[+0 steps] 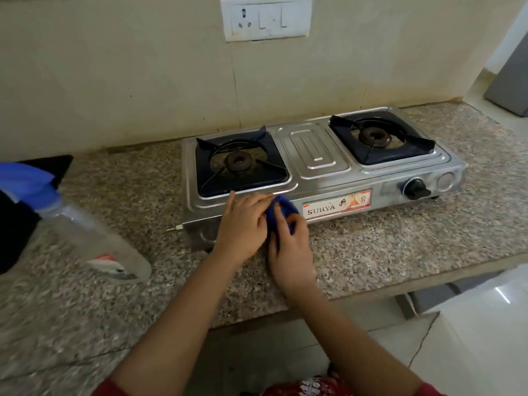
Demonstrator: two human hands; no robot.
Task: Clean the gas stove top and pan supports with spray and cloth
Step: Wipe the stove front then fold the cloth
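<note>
Stainless-steel two-burner gas stove (314,150) stands on a speckled granite counter (400,238), rear edge close to the tiled wall and set at a slight angle to it; a wide band of granite shows between the stove's front face and the counter's front edge.

Small dark-blue cloth (281,210) sits bunched at the stove's front top edge, just left of the "SURYA" label (337,205). Right hand (288,247) grips the cloth, fingers curled over it from the near side. Left hand (243,224) rests on the same edge, just left of the cloth, thumb up against the raised rim of the left burner well; its fingers meet the cloth, but whether they pinch it cannot be told.

Left black pan support (241,164) sits in its well directly behind the hands; right black pan support (377,138) is well apart, beyond the ribbed centre panel. Black control knob (415,188) projects from the front face near the right end.

Clear plastic spray bottle with blue trigger head (94,238) is on the counter at the far left, blurred and slanting in the view, base toward the stove; a broad stretch of granite separates it from the stove's left end. To the stove's right, granite runs to the counter's end, with white floor tiles below. White socket plate (265,17) is on the wall above.
</note>
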